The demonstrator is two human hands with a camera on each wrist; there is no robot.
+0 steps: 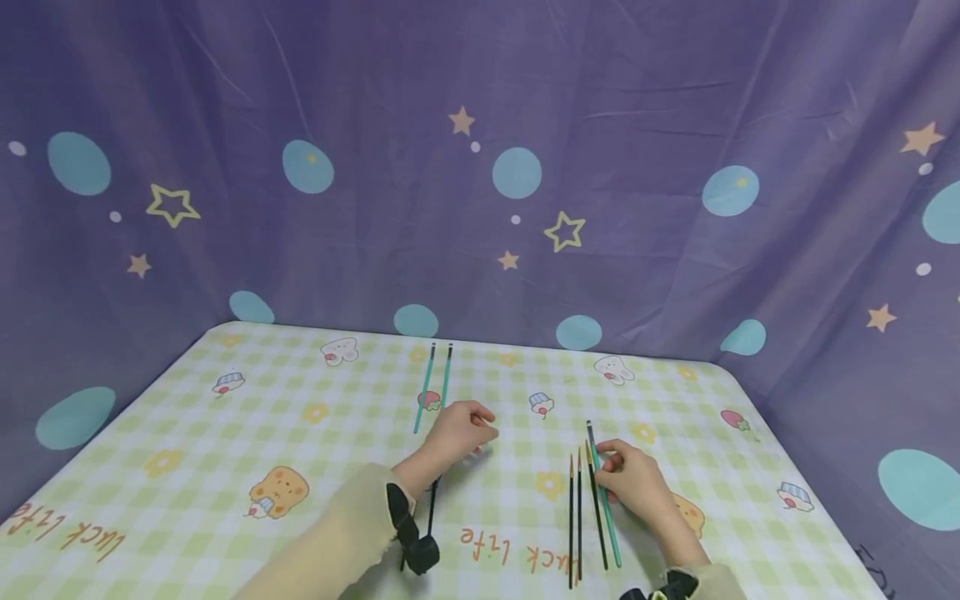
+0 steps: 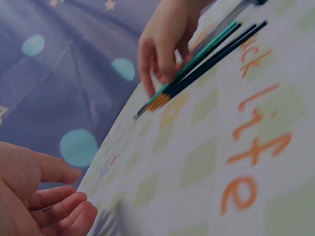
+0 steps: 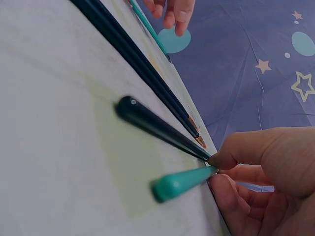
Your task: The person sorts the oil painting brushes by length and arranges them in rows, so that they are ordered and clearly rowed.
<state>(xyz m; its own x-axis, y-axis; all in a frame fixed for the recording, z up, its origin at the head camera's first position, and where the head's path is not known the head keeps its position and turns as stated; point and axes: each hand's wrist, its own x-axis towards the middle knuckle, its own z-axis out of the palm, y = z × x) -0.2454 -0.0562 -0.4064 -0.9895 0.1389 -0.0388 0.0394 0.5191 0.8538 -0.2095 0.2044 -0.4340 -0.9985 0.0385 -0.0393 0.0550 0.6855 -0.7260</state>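
Note:
My right hand pinches a teal paintbrush between thumb and fingers, at its upper part near the dark bristles. Beside it lies a black paintbrush with tan bristles, close to my fingertips. Two more black paintbrushes lie side by side to its left. My left hand hovers over the cloth with fingers loosely bent and nothing in them. Past its knuckles, two teal paintbrushes lie side by side near the back. A thin dark stick shows partly under my left wrist, its rest hidden.
A green and white checked cloth with printed cakes, bunnies and lettering covers the table. Its back edge meets a purple curtain with stars and blue ovals, which hangs along the sides too. Each wrist wears a black strap.

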